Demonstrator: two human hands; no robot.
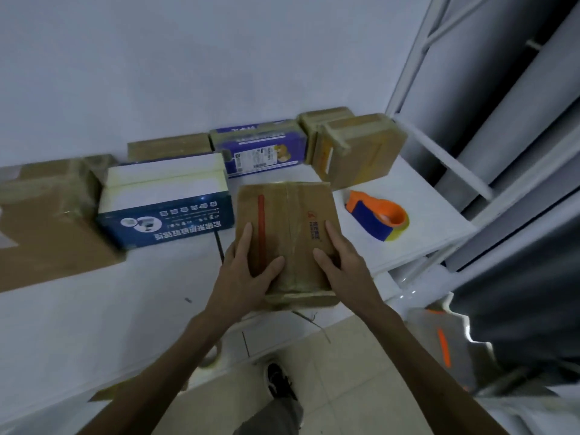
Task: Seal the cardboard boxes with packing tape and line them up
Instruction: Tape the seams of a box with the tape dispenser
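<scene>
Box (288,221): brown cardboard, seam taped, on table (94,309), just left of dispenser (376,218). Left hand (248,271) and right hand (342,265) spread flat on lid. Probably light, stiff, tape slick; grip side walls.

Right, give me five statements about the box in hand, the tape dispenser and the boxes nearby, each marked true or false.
1. The left hand and the right hand both touch the brown box. True.
2. The tape dispenser lies left of that box. False: it lies to its right.
3. The right hand holds the tape dispenser. False: the dispenser lies untouched on the white table.
4. A blue and white box stands left of the brown box. True.
5. A purple box stands further back, near the wall. True.
</scene>
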